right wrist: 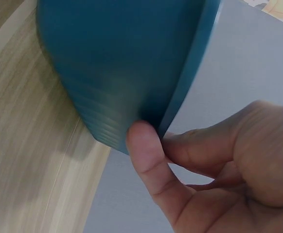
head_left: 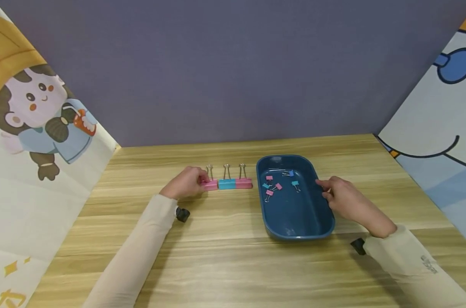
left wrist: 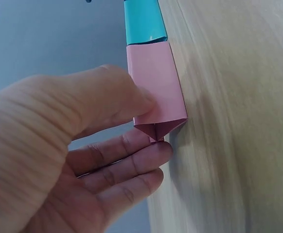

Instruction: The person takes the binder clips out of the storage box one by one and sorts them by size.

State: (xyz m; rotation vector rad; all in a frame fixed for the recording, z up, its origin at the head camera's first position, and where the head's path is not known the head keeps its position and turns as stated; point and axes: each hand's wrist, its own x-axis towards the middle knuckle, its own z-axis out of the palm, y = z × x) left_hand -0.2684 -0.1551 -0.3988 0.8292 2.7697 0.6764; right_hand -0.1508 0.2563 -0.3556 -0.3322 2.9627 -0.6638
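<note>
Three large binder clips stand end to end in a row on the table, handles pointing to the back. The left hand (head_left: 186, 183) pinches the left one, a pink binder clip (head_left: 211, 185), with the thumb on its face and other fingers behind it in the left wrist view. Beside it are a turquoise binder clip (head_left: 227, 184) and a second pink clip (head_left: 244, 184). On the right, the right hand (head_left: 346, 200) pinches the long-side rim of a dark blue plastic tray (head_left: 294, 218) between thumb and finger. Several small binder clips (head_left: 278, 186), pink, turquoise and blue, lie loose inside the tray.
The wood-grain table (head_left: 217, 265) ends at a grey-purple back panel (head_left: 233, 77). Printed cartoon panels rise at the left (head_left: 44, 128) and right (head_left: 440, 128). A narrow strip of table separates the clip row from the tray.
</note>
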